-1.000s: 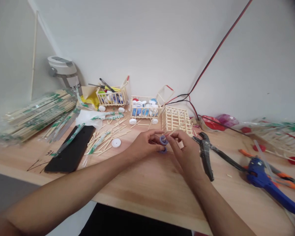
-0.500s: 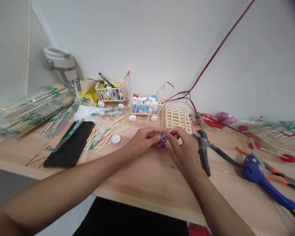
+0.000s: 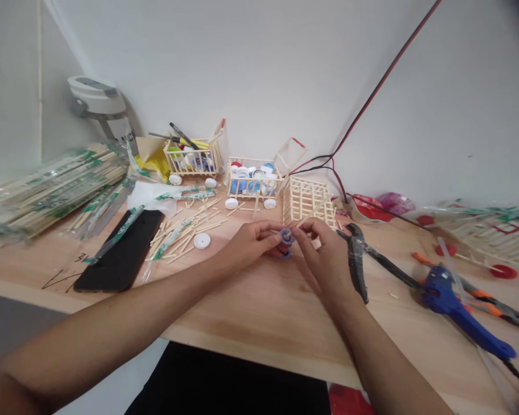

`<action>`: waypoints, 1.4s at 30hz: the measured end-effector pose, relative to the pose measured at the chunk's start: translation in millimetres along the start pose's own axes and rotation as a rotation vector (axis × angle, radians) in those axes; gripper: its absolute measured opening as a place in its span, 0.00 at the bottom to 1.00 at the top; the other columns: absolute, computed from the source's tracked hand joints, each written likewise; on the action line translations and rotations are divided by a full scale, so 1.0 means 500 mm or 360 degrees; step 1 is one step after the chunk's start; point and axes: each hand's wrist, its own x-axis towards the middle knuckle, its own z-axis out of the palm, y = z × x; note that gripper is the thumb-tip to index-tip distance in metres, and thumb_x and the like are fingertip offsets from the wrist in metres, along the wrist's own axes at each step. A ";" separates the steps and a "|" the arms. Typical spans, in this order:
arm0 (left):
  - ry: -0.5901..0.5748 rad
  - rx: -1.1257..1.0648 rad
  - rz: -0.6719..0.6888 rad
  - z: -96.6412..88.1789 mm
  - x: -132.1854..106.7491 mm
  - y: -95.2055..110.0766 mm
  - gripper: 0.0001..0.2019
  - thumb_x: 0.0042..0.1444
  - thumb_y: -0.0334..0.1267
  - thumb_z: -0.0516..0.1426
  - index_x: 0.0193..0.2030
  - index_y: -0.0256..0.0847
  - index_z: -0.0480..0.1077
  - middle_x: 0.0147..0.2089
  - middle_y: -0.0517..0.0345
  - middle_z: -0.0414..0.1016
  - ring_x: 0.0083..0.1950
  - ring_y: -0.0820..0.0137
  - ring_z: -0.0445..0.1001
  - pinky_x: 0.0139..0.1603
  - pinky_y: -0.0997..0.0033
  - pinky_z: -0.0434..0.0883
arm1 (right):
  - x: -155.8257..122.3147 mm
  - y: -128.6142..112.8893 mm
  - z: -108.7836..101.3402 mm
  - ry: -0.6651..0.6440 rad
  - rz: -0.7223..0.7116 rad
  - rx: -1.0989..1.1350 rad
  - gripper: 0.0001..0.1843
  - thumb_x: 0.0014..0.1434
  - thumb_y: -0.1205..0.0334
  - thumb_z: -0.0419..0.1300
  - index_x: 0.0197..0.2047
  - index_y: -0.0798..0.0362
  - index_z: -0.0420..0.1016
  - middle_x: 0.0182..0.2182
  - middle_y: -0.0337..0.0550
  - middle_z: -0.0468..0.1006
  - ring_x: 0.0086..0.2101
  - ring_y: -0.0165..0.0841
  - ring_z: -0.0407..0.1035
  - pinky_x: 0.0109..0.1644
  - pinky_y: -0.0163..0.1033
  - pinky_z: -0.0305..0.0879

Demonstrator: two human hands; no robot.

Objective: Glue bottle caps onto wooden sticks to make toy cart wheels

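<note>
My left hand pinches a small purple bottle cap above the wooden table. My right hand is closed on a thin wooden stick whose near end meets the cap. A second purple cap lies on the table just under my fingers. Behind my hands stands a bare stick-built cage.
Two stick carts hold bottle caps and tools. Loose sticks, a white cap, a black slab and wrapped chopstick bundles lie left. Black pliers, a blue glue gun and red caps lie right.
My hands stay together on the cap and stick; they have shifted slightly up and away as the view drifted. Nothing was picked up or let go.
</note>
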 end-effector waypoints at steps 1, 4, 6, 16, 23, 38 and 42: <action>-0.0020 0.0020 -0.0004 0.000 -0.001 0.000 0.20 0.59 0.41 0.59 0.56 0.33 0.69 0.44 0.45 0.78 0.43 0.67 0.77 0.46 0.66 0.74 | 0.001 0.002 -0.001 0.0020 0.0052 0.0057 0.10 0.62 0.56 0.56 0.30 0.50 0.68 0.28 0.38 0.74 0.31 0.32 0.65 0.37 0.39 0.59; -0.0041 0.0146 0.0022 0.000 -0.004 0.003 0.21 0.62 0.41 0.56 0.59 0.33 0.67 0.40 0.46 0.78 0.38 0.69 0.77 0.39 0.69 0.73 | 0.006 0.008 -0.004 0.0090 0.0229 0.0344 0.12 0.60 0.53 0.59 0.29 0.50 0.69 0.27 0.38 0.74 0.29 0.31 0.66 0.36 0.38 0.61; -0.0023 0.0205 0.0075 0.001 -0.005 0.006 0.21 0.60 0.38 0.57 0.59 0.34 0.66 0.39 0.47 0.78 0.37 0.70 0.76 0.39 0.69 0.72 | 0.010 0.010 -0.009 0.0139 0.0326 0.0589 0.12 0.59 0.52 0.60 0.29 0.50 0.70 0.27 0.38 0.74 0.30 0.30 0.67 0.36 0.38 0.62; 0.0181 0.0301 0.0225 0.016 -0.011 0.024 0.16 0.52 0.37 0.63 0.48 0.37 0.74 0.41 0.54 0.78 0.35 0.74 0.74 0.37 0.72 0.71 | 0.022 -0.014 -0.030 -0.0111 0.0744 0.1449 0.16 0.52 0.48 0.64 0.30 0.49 0.66 0.25 0.35 0.64 0.25 0.28 0.59 0.23 0.33 0.56; 0.0186 0.0246 0.0347 0.022 -0.015 0.029 0.11 0.51 0.38 0.64 0.39 0.35 0.74 0.39 0.53 0.77 0.37 0.71 0.76 0.39 0.70 0.73 | 0.010 -0.029 -0.021 -0.0185 0.0988 0.1789 0.12 0.51 0.54 0.68 0.29 0.51 0.72 0.27 0.36 0.68 0.25 0.25 0.60 0.24 0.29 0.60; 0.0182 0.0205 0.0308 0.020 -0.014 0.024 0.12 0.49 0.40 0.65 0.35 0.35 0.71 0.35 0.55 0.77 0.35 0.70 0.76 0.37 0.69 0.73 | 0.002 -0.033 -0.003 -0.0268 0.1050 0.1854 0.14 0.47 0.53 0.72 0.27 0.51 0.73 0.24 0.34 0.69 0.25 0.24 0.61 0.25 0.28 0.61; 0.0158 0.0192 0.0288 0.020 -0.011 0.021 0.12 0.49 0.41 0.65 0.35 0.35 0.71 0.35 0.54 0.77 0.35 0.70 0.76 0.38 0.69 0.73 | 0.002 -0.030 -0.002 -0.0292 0.1025 0.1852 0.15 0.50 0.54 0.70 0.26 0.52 0.70 0.25 0.34 0.68 0.25 0.23 0.60 0.27 0.28 0.61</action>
